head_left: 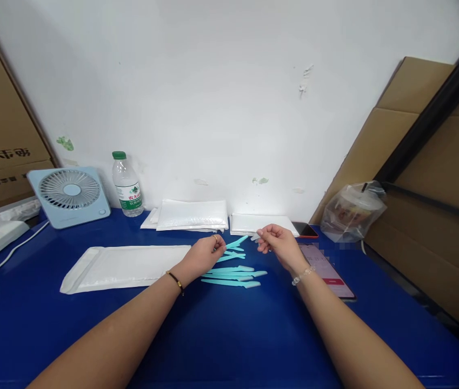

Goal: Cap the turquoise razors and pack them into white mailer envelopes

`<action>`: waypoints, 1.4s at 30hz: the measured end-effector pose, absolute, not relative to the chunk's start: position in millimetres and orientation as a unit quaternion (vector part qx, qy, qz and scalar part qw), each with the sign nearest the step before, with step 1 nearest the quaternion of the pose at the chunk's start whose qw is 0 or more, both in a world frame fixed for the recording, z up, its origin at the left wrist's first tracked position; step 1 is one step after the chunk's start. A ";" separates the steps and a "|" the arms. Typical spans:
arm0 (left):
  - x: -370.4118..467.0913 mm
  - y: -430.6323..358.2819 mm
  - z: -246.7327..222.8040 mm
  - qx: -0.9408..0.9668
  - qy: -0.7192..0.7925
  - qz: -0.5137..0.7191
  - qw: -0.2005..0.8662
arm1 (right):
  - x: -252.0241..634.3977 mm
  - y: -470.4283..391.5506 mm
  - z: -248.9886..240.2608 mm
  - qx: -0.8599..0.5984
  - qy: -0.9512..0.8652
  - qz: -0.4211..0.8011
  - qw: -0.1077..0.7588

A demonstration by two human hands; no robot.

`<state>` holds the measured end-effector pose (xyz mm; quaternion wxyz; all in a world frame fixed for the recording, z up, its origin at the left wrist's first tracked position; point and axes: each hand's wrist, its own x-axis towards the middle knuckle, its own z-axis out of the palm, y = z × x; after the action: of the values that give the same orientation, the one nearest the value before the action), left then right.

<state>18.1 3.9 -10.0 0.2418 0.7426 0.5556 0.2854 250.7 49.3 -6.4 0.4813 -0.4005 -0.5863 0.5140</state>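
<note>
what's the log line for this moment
left hand: pinching slim turquoise plastic tool | right hand: pinching small translucent piece | blue table: more turquoise tools, flat white padded envelope

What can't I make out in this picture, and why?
All in the head view:
- Held turquoise stick: its near end is hidden by the left hand.
- Clear piece at the right hand: too small to identify.
- Phone: screen text blurred and too small.
- Bag: its crinkled plastic obscures the contents.
- Power strip: cut off by the left edge.
</note>
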 end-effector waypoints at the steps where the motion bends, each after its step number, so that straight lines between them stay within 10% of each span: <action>1: 18.3 4.0 -10.6 0.740 0.552 0.292 0.252 | 250.8 49.0 -6.0 -0.399 -0.587 0.512 0.485; 42: 14.4 7.0 -7.6 0.751 0.528 0.302 0.257 | 247.6 42.3 -0.3 -0.388 -0.615 0.503 0.466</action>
<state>14.4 7.0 -7.6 0.2569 0.7508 0.5284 0.3017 247.6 42.3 -0.3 0.4660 -0.3882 -0.6154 0.5034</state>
